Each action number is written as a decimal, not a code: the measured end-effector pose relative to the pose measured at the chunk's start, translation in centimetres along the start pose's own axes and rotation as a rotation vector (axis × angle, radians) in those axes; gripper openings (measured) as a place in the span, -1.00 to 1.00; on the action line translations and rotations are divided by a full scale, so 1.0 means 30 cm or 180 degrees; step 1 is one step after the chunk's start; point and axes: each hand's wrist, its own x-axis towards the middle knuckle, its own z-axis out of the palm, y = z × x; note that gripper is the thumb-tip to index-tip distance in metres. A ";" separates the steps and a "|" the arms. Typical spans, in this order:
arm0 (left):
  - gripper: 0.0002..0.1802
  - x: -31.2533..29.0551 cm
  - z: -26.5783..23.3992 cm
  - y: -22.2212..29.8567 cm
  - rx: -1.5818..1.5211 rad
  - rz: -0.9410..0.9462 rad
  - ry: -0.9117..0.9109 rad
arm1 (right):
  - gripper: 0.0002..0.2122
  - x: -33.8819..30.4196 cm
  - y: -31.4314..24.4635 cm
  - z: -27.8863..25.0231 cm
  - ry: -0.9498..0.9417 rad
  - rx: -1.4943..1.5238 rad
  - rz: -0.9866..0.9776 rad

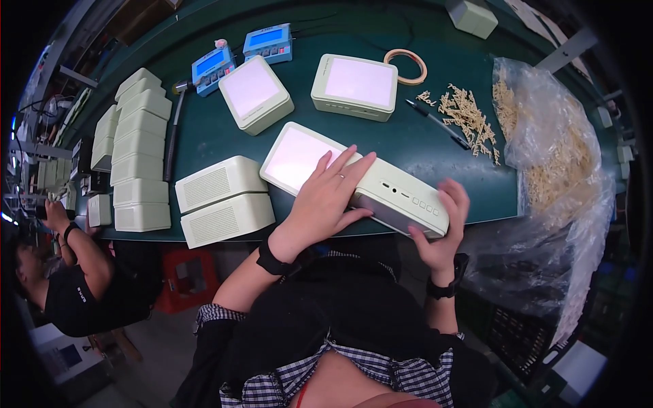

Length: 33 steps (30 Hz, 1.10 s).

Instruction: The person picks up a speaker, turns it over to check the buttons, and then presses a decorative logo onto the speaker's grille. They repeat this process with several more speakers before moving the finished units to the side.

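Observation:
A pale green box-shaped electronic device [401, 197] lies tilted between my hands. Its upward side shows small ports and a row of buttons, and a dark face is turned towards me. My left hand [325, 197] grips the left end, thumb on the near side and fingers over the top. Around the right end curl the fingers and thumb of my right hand [445, 224]. Another device with a pinkish-white lit panel [297, 158] sits just left of it, partly covered by my left hand; whether the two touch is hidden.
Two more lit devices [360, 80] [255, 92] stand farther back. Grille-fronted boxes [224, 197] and a stacked row [139, 156] are left. Behind are blue meters [267, 44], a hammer [175, 129], tape [423, 66]. Right: pen [439, 124], small beige pieces [469, 119], plastic bag [551, 136]. Another person [88, 272] works left.

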 end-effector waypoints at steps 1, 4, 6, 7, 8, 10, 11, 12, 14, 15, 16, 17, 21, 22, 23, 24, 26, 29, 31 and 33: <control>0.00 0.001 -0.006 0.013 0.0292 -0.0176 0.0068 | -0.34 0.010 -0.001 -0.005 -0.0185 0.0412 0.0349; -0.01 -0.010 -0.015 0.046 0.0925 -0.0560 0.0234 | -0.42 0.042 -0.012 -0.022 0.0107 0.0336 0.0719; -0.06 -0.018 0.008 0.057 0.0986 -0.0879 0.0476 | -0.46 0.063 0.002 -0.034 0.0257 0.0300 0.0887; -0.08 -0.021 0.012 0.062 0.1011 -0.1034 0.0603 | -0.50 0.078 0.027 -0.048 0.0357 0.0300 0.1173; -0.08 -0.024 0.008 0.065 0.1024 -0.1033 0.0628 | -0.53 0.096 0.052 -0.061 0.0456 0.0299 0.1456; -0.12 -0.040 0.002 0.068 0.1252 -0.0990 0.0341 | -0.56 0.146 0.075 -0.074 0.0523 0.0322 0.1718; -0.14 -0.046 -0.003 0.068 0.1365 -0.0973 0.0200 | -0.57 0.180 0.069 -0.088 0.0141 -0.0749 0.1460; -0.14 -0.051 -0.018 0.063 0.1381 -0.0974 0.0219 | -0.57 0.224 0.050 -0.104 -0.0219 -0.1818 0.1171; -0.16 -0.078 -0.057 0.035 0.1130 -0.0371 -0.0157 | -0.55 0.346 0.020 -0.098 -0.0694 -0.2534 0.0723; -0.17 -0.094 -0.072 0.028 0.1008 -0.0097 -0.0346 | -0.52 0.431 0.014 -0.064 -0.0829 -0.2182 0.0591; -0.17 -0.099 -0.080 0.030 0.1030 -0.0112 -0.0333 | -0.45 0.501 0.023 -0.020 -0.0967 -0.1887 0.0234; -0.16 -0.100 -0.083 0.032 0.0955 -0.0094 -0.0346 | -0.38 0.571 0.032 0.027 -0.1094 -0.1601 -0.0114; -0.14 -0.091 -0.078 0.055 0.0761 -0.0100 -0.0201 | -0.07 0.744 0.153 0.233 -0.1858 -0.2093 -0.0556; -0.14 -0.093 -0.066 0.055 0.0672 -0.0156 -0.0039 | 0.00 0.763 0.160 0.268 -0.2149 -0.2635 -0.0692; -0.14 -0.094 -0.058 0.053 0.0578 -0.0202 0.0121 | 0.00 0.778 0.162 0.275 -0.2131 -0.2636 -0.0726; -0.14 -0.098 -0.055 0.052 0.0610 -0.0228 0.0161 | 0.00 0.795 0.154 0.284 -0.2293 -0.2460 -0.0594; -0.12 -0.099 -0.048 0.048 0.0563 -0.0166 0.0156 | 0.00 0.824 0.135 0.282 -0.2598 -0.2136 -0.0297; -0.11 -0.111 -0.058 0.040 0.0529 -0.0187 0.0216 | -0.04 0.786 0.018 0.235 -0.1632 -0.2679 -0.1444; -0.10 -0.115 -0.052 0.034 0.0453 -0.0203 0.0202 | -0.04 0.760 -0.065 0.190 -0.1128 -0.2601 -0.1968; -0.10 -0.116 -0.050 0.026 0.0430 -0.0219 0.0233 | -0.10 0.724 -0.161 0.120 -0.0503 -0.2150 -0.2484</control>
